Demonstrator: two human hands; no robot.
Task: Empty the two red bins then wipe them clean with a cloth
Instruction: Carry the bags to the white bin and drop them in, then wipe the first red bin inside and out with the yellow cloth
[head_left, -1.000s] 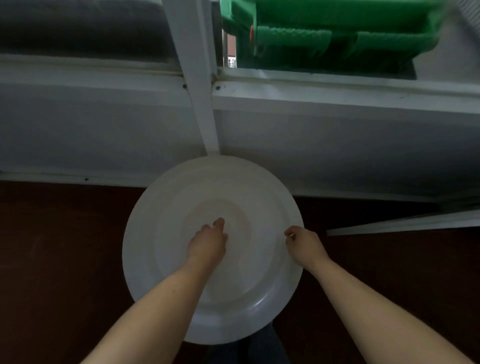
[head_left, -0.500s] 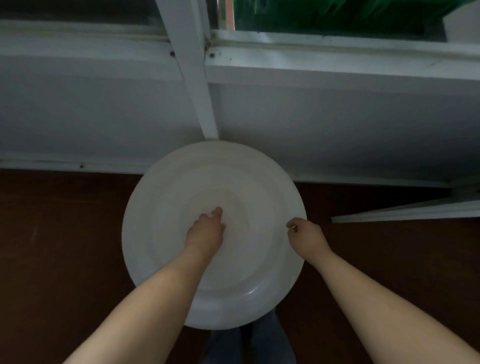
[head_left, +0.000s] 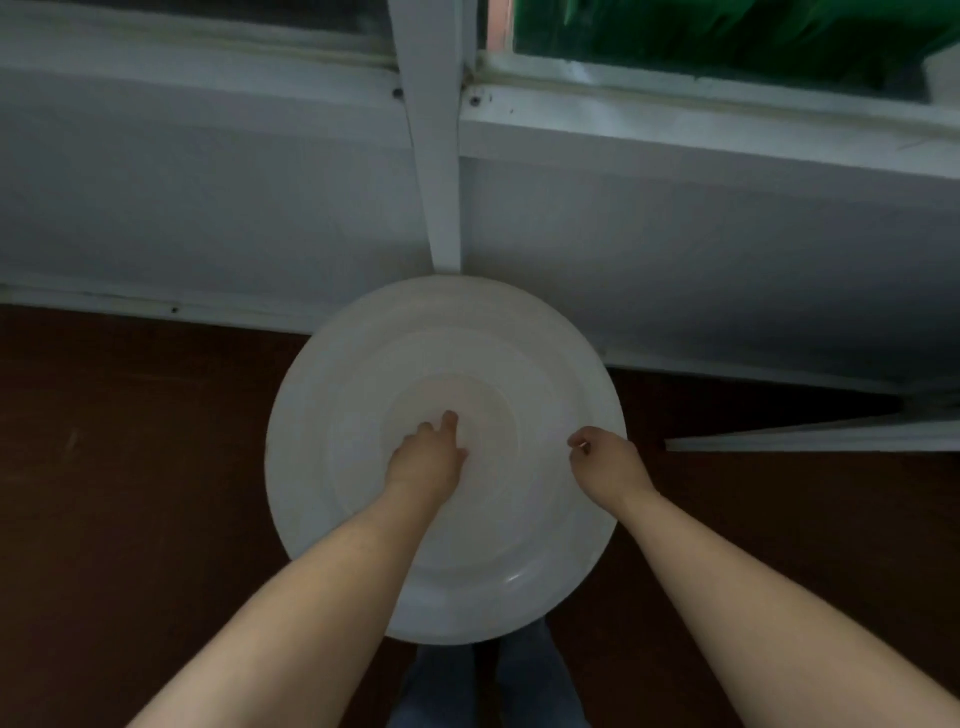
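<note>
Legs in blue jeans (head_left: 519, 686) are standing at the bottom edge, with both bare forearms reaching down. The left hand (head_left: 428, 460) is resting on the middle of a white round lid (head_left: 332, 467), fingers (head_left: 449, 418) bending down; any grip is unclear. The right hand (head_left: 608, 460) is curling its fingers tight at the lid's right rim, and I cannot tell whether they are pinching it. The lid is lying over the dark brown floor (head_left: 130, 467), its far edge meeting a white shelf frame (head_left: 441, 156).

One lid (head_left: 358, 405), one left hand (head_left: 426, 460), one right hand (head_left: 605, 460)
</note>
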